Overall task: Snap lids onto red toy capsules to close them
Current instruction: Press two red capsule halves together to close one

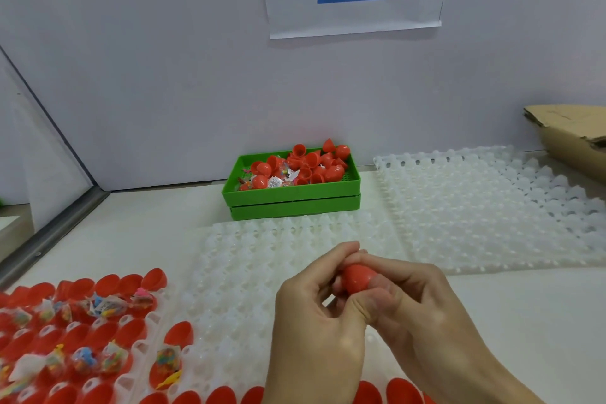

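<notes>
A red toy capsule (356, 278) is held between both hands above the white tray, near the middle of the view. My left hand (314, 315) grips it from the left with fingers curled over its far end. My right hand (413, 302) grips it from the right, thumb pressed along its underside. Most of the capsule is hidden by fingers. Open red capsule halves (98, 331), several holding small bagged toys, stand in a white moulded tray (229, 272) at the lower left.
A green bin (292, 193) with loose red capsule halves and bagged toys stands against the back wall. A second white moulded tray (492, 207) lies at the right, with a cardboard box (570, 134) behind it. A metal rail (49, 236) borders the left.
</notes>
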Demonstrator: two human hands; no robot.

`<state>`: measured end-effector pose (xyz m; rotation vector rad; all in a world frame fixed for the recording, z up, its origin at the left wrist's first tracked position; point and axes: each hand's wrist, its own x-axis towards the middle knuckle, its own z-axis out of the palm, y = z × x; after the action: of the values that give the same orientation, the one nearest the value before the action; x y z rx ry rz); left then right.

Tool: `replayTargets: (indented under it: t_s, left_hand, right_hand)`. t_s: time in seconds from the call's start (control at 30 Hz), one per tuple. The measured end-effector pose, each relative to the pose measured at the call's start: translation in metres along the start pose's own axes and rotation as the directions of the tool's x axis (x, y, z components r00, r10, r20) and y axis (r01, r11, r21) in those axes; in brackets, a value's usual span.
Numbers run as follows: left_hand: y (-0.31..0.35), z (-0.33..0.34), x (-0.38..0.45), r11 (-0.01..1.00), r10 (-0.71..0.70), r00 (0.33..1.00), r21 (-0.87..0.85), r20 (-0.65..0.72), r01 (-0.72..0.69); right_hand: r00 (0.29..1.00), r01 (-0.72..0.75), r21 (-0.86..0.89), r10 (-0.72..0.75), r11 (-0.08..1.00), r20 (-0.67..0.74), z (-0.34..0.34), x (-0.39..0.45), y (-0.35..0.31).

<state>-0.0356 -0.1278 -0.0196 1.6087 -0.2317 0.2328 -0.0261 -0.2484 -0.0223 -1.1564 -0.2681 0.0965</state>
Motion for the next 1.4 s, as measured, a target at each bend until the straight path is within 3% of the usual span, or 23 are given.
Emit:
replayTargets:
  t_s: [0.2,0.47,0.6,0.73,0.87,1.03,1.27,1.4]
  left_hand:
    - [0.005,0.001,-0.002,0.995,0.092,0.994,-0.027,-0.055,-0.093]
    - [0.004,-0.011,0.008,0.987,0.033,0.994,-0.162,0.101,-0.016]
    - [0.002,-0.013,0.012,0.986,0.058,0.997,-0.159,0.048,-0.050]
    - [-0.003,-0.017,0.014,0.993,0.083,0.997,-0.087,0.006,-0.082]
    - [-0.004,-0.014,0.012,0.994,0.100,0.993,0.053,-0.060,-0.097]
    - [-0.007,-0.011,0.007,0.994,0.093,0.984,0.079,-0.152,-0.082]
    - [-0.001,-0.014,0.011,0.995,0.068,0.997,-0.073,-0.045,-0.071]
    - [-0.005,-0.017,0.012,0.989,0.016,1.000,-0.148,0.019,-0.013]
  right_hand:
    - [0.999,0.044,0.112,-0.042,0.993,-0.019,0.007,0.004,0.003]
    - [0.996,-0.057,0.121,0.049,0.991,0.068,0.003,0.007,-0.011]
    - [0.997,-0.066,0.200,0.055,0.978,0.060,-0.004,0.004,-0.015]
    - [0.994,-0.003,0.079,0.012,0.997,-0.112,-0.011,0.007,-0.013]
    - [0.992,-0.015,-0.096,0.003,0.995,-0.124,-0.012,0.008,-0.007]
    - [0.979,-0.002,-0.193,-0.038,0.981,-0.201,-0.014,0.008,0.003]
    - [0.976,0.013,0.100,0.009,0.995,-0.219,-0.010,0.008,0.000]
    - [0.975,0.016,0.099,0.006,0.995,-0.222,-0.010,0.009,-0.001]
